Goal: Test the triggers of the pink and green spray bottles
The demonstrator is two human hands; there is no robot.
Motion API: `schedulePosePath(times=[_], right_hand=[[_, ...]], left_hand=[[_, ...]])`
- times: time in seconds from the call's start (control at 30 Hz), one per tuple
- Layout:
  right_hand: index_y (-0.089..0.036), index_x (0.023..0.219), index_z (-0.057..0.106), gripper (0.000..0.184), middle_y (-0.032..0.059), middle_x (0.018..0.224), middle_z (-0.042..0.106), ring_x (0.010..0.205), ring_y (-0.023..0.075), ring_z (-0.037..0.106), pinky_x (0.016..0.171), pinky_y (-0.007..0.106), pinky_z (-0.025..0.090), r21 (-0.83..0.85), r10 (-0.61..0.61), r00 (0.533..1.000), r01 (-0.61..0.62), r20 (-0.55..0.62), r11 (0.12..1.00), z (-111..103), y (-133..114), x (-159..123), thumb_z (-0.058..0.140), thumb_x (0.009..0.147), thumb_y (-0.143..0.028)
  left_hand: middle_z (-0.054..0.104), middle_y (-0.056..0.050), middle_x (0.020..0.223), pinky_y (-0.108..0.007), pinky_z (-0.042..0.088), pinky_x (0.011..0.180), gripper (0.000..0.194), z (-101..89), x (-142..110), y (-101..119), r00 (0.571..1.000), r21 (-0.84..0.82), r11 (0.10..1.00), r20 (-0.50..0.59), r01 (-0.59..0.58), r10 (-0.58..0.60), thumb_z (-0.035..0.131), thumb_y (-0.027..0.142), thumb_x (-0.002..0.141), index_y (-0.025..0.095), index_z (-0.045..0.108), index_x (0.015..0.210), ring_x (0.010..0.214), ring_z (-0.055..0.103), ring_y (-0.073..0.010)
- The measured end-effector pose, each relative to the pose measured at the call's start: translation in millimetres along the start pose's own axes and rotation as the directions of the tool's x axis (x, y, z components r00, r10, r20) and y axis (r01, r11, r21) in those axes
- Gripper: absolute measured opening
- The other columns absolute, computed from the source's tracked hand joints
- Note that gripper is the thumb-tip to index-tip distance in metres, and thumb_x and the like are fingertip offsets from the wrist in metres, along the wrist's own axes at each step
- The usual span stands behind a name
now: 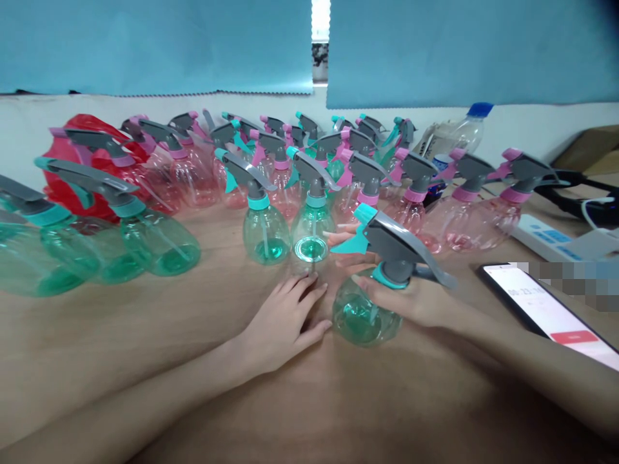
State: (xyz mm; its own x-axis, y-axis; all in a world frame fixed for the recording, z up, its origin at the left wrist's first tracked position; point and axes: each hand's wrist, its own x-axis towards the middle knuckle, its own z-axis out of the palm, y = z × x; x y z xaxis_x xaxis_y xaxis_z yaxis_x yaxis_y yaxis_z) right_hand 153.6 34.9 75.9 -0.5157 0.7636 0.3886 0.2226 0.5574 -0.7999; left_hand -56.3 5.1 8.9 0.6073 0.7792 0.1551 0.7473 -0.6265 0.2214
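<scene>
My right hand (416, 299) is wrapped round the neck of a green spray bottle (365, 316) with a grey trigger and teal collar, standing on the wooden table (145, 361) in front of me. My left hand (285, 319) lies flat on the table just left of that bottle, fingers stretched out, fingertips close to its base. Directly behind stand two more green spray bottles (265, 232), upright.
Several pink spray bottles (416, 206) and green ones (155, 238) fill the back and left of the table, with a red bag (72, 161) behind. A phone (551, 312) with a lit screen lies at the right. A water bottle (459, 135) and power strip (546, 235) sit beyond.
</scene>
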Motion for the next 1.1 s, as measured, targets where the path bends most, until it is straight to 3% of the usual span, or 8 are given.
schedulePosePath(times=[0.23,0.57,0.73,0.87,0.97,1.1], right_hand=[[-0.029,0.102,0.065,0.026,0.0011,0.088,0.073,0.09,0.0215,0.071,0.086,0.04,0.059,-0.111,-0.035,0.999,0.035,-0.004,0.993,-1,3,-2,0.05,0.082,-0.02],[-0.029,0.127,0.051,0.046,0.0014,0.095,0.072,0.095,0.0214,0.069,0.088,0.039,0.057,0.002,0.018,1.0,-0.018,0.008,1.0,0,8,-4,0.054,0.082,-0.018],[-0.033,0.132,0.045,0.057,0.0017,0.117,0.067,0.097,0.0202,0.069,0.092,0.039,0.056,0.024,-0.004,1.0,0.004,-0.026,1.0,-1,11,-6,0.057,0.08,-0.015],[-0.033,0.128,0.05,0.052,0.001,0.128,0.061,0.102,0.0212,0.067,0.09,0.038,0.057,0.023,-0.016,0.999,0.017,-0.033,1.0,0,8,-6,0.057,0.08,-0.016],[-0.031,0.122,0.055,0.044,0.0008,0.127,0.062,0.1,0.0209,0.068,0.088,0.037,0.058,0.008,-0.02,0.999,0.02,-0.026,1.0,0,8,-6,0.056,0.08,-0.018],[-0.031,0.127,0.05,0.049,0.002,0.121,0.065,0.095,0.02,0.07,0.084,0.036,0.06,0.053,0.019,0.999,-0.018,-0.028,0.998,1,12,-7,0.058,0.08,-0.02]], left_hand=[[0.049,-0.015,0.138,-0.047,0.035,0.105,0.052,-0.3,0,1,1.0,0.004,1.0,-0.003,-0.003,0.003,0.052,0.044,0.093,0.013,0.048,0.135,0.13,0.041,-0.0297],[0.051,-0.015,0.136,-0.047,0.035,0.105,0.053,0.4,0,1,1.0,0.012,1.0,-0.014,-0.013,0.013,0.051,0.045,0.094,0.012,0.048,0.135,0.128,0.042,-0.0299],[0.05,-0.016,0.137,-0.046,0.034,0.106,0.053,1.1,0,0,1.0,0.007,1.0,-0.011,-0.011,0.011,0.051,0.045,0.094,0.011,0.049,0.134,0.129,0.041,-0.0301],[0.049,-0.015,0.138,-0.047,0.035,0.105,0.052,1.8,-1,0,1.0,0.011,1.0,-0.013,-0.008,0.009,0.05,0.045,0.094,0.014,0.048,0.135,0.13,0.041,-0.0296],[0.05,-0.014,0.138,-0.048,0.035,0.105,0.051,1.9,0,0,1.0,0.008,1.0,-0.018,-0.01,0.011,0.05,0.045,0.094,0.015,0.047,0.135,0.129,0.041,-0.0298],[0.051,-0.015,0.136,-0.047,0.034,0.105,0.053,1.4,1,0,1.0,0.01,1.0,-0.012,-0.017,0.017,0.049,0.046,0.094,0.012,0.048,0.135,0.129,0.041,-0.0301]])
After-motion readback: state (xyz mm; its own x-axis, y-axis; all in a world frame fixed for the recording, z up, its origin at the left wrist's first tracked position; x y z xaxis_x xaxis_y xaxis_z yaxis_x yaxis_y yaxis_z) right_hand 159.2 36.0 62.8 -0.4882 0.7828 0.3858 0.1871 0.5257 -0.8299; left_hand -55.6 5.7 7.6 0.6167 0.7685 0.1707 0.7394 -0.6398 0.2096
